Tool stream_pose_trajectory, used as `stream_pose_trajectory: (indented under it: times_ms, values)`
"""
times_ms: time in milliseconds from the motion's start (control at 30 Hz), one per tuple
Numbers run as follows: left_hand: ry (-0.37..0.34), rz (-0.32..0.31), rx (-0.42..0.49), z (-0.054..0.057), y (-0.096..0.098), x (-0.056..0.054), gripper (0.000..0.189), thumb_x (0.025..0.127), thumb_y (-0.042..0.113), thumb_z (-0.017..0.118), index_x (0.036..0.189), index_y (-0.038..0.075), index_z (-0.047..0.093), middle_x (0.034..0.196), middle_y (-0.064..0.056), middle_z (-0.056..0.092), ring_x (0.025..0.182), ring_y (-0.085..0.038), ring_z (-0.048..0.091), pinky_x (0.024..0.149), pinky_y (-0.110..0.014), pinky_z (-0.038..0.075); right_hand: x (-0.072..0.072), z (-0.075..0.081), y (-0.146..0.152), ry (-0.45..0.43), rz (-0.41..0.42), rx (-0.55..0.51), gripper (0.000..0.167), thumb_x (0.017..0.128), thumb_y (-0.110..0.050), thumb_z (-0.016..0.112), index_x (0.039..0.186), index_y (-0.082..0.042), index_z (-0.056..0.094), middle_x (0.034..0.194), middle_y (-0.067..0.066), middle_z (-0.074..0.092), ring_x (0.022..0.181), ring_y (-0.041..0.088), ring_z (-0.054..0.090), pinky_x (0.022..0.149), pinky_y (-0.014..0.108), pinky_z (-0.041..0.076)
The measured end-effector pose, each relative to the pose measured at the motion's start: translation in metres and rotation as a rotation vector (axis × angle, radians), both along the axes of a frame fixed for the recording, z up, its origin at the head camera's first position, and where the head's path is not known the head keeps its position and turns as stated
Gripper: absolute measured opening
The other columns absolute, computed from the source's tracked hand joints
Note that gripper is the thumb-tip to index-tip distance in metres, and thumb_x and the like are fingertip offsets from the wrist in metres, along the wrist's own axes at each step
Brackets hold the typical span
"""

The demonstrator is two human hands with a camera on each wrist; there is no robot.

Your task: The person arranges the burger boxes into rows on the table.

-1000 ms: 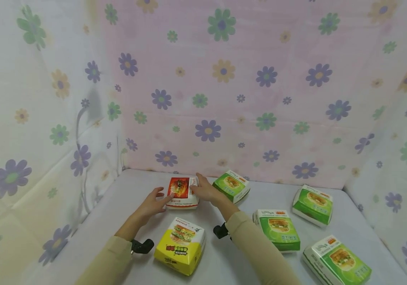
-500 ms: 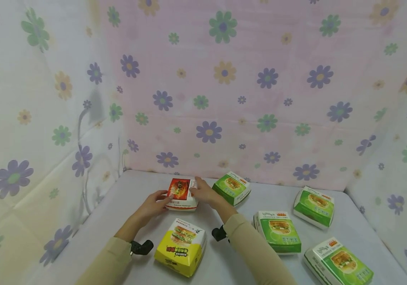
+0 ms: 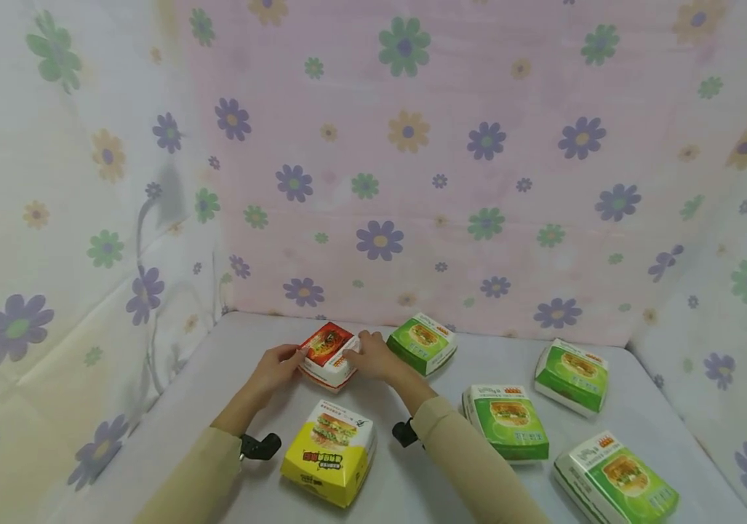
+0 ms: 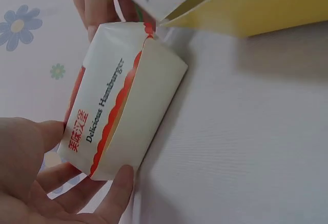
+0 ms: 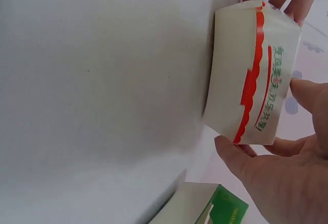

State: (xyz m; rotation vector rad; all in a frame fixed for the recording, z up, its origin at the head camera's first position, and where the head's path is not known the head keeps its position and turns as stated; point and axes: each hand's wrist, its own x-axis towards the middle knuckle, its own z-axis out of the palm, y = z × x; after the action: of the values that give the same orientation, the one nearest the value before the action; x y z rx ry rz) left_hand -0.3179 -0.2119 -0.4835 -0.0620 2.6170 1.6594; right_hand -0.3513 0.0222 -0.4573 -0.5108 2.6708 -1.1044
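partly curled, the fingers of the left hand (image 3: pixel 273 370) and right hand (image 3: pixel 378 356) grip opposite sides of the red-and-white box (image 3: pixel 329 351). between them it has swung from nearly square to slanted, so the work seems to be turning it. a green box (image 3: pixel 422 343) sits beside the right fingers.

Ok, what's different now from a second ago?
The red-and-white box has turned clockwise in the head view, its near right corner swinging left; both hands are holding it. The yellow box and four green boxes have stayed where they were.
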Motion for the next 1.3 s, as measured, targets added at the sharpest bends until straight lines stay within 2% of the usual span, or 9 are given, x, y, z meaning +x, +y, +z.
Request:
stream_pose_trajectory:
  times_ms: [200, 467, 700, 833, 933, 1033, 1100, 1200, 1300]
  values:
    - [-0.017, -0.02, 0.013, 0.005, -0.005, -0.011, 0.052, 0.109, 0.029, 0.05, 0.145, -0.008, 0.048, 0.147, -0.03, 0.049, 0.127, -0.036, 0.052, 0.103, -0.046, 0.05, 0.008, 0.011, -0.003, 0.009, -0.018, 0.141, 0.064, 0.105, -0.041, 0.057, 0.141, 0.01, 0.043, 0.138, 0.03, 0.045, 0.12, 0.035, 0.055, 0.103, 0.049, 0.048]
    - [-0.022, -0.055, 0.031, 0.006, -0.006, -0.013, 0.053, 0.109, 0.029, 0.049, 0.147, -0.008, 0.045, 0.147, -0.03, 0.049, 0.126, -0.036, 0.055, 0.101, -0.047, 0.052, 0.01, 0.022, 0.001, -0.003, 0.052, 0.252, 0.071, 0.106, -0.044, 0.051, 0.148, 0.011, 0.036, 0.147, 0.032, 0.041, 0.132, 0.036, 0.05, 0.106, 0.049, 0.046]
    - [-0.079, 0.005, -0.042, 0.013, -0.004, -0.001, 0.07, 0.107, 0.042, 0.053, 0.153, -0.006, 0.032, 0.15, -0.034, 0.04, 0.125, -0.041, 0.056, 0.098, -0.047, 0.053, 0.003, 0.028, 0.012, -0.005, 0.141, 0.289, 0.081, 0.104, -0.049, 0.053, 0.154, 0.01, 0.029, 0.153, 0.03, 0.04, 0.142, 0.039, 0.042, 0.113, 0.05, 0.04]
    - [-0.141, -0.019, -0.013, 0.015, 0.006, 0.009, 0.08, 0.105, 0.043, 0.055, 0.154, -0.011, 0.023, 0.149, -0.036, 0.04, 0.125, -0.045, 0.056, 0.094, -0.045, 0.056, -0.001, 0.026, 0.019, -0.015, 0.17, 0.301, 0.089, 0.099, -0.048, 0.064, 0.157, 0.008, 0.026, 0.157, 0.026, 0.039, 0.146, 0.037, 0.038, 0.117, 0.049, 0.036]
    - [-0.158, -0.035, 0.008, 0.015, 0.014, 0.013, 0.08, 0.105, 0.043, 0.056, 0.152, -0.013, 0.023, 0.146, -0.036, 0.043, 0.123, -0.044, 0.057, 0.09, -0.043, 0.058, -0.002, 0.024, 0.023, -0.035, 0.184, 0.274, 0.091, 0.096, -0.044, 0.07, 0.157, 0.008, 0.026, 0.158, 0.025, 0.039, 0.147, 0.037, 0.037, 0.119, 0.049, 0.034]
    - [-0.155, -0.042, 0.027, 0.014, 0.019, 0.014, 0.075, 0.106, 0.04, 0.056, 0.15, -0.014, 0.027, 0.142, -0.036, 0.047, 0.116, -0.038, 0.061, 0.086, -0.04, 0.06, -0.002, 0.021, 0.024, -0.039, 0.189, 0.224, 0.077, 0.096, -0.037, 0.071, 0.15, 0.008, 0.039, 0.146, 0.022, 0.052, 0.136, 0.034, 0.049, 0.112, 0.047, 0.041]
    - [-0.153, -0.047, 0.044, 0.013, 0.021, 0.013, 0.071, 0.106, 0.036, 0.055, 0.149, -0.014, 0.028, 0.139, -0.036, 0.048, 0.111, -0.035, 0.063, 0.083, -0.039, 0.061, -0.002, 0.017, 0.022, -0.027, 0.179, 0.198, 0.06, 0.096, -0.032, 0.073, 0.138, 0.005, 0.051, 0.129, 0.017, 0.062, 0.117, 0.029, 0.059, 0.101, 0.045, 0.048]
    - [-0.155, -0.058, 0.054, 0.014, 0.02, 0.011, 0.067, 0.107, 0.031, 0.053, 0.15, -0.013, 0.029, 0.136, -0.036, 0.05, 0.104, -0.031, 0.065, 0.08, -0.039, 0.061, -0.003, 0.011, 0.018, -0.001, 0.153, 0.18, 0.042, 0.094, -0.028, 0.075, 0.12, 0.0, 0.059, 0.107, 0.009, 0.065, 0.093, 0.021, 0.059, 0.085, 0.041, 0.051]
    - [-0.161, -0.08, 0.063, 0.017, 0.019, 0.007, 0.064, 0.108, 0.029, 0.051, 0.152, -0.012, 0.03, 0.137, -0.036, 0.051, 0.099, -0.029, 0.067, 0.078, -0.039, 0.061, 0.0, 0.009, 0.015, 0.022, 0.115, 0.175, 0.039, 0.093, -0.026, 0.077, 0.117, -0.001, 0.061, 0.103, 0.008, 0.066, 0.087, 0.019, 0.057, 0.081, 0.038, 0.051]
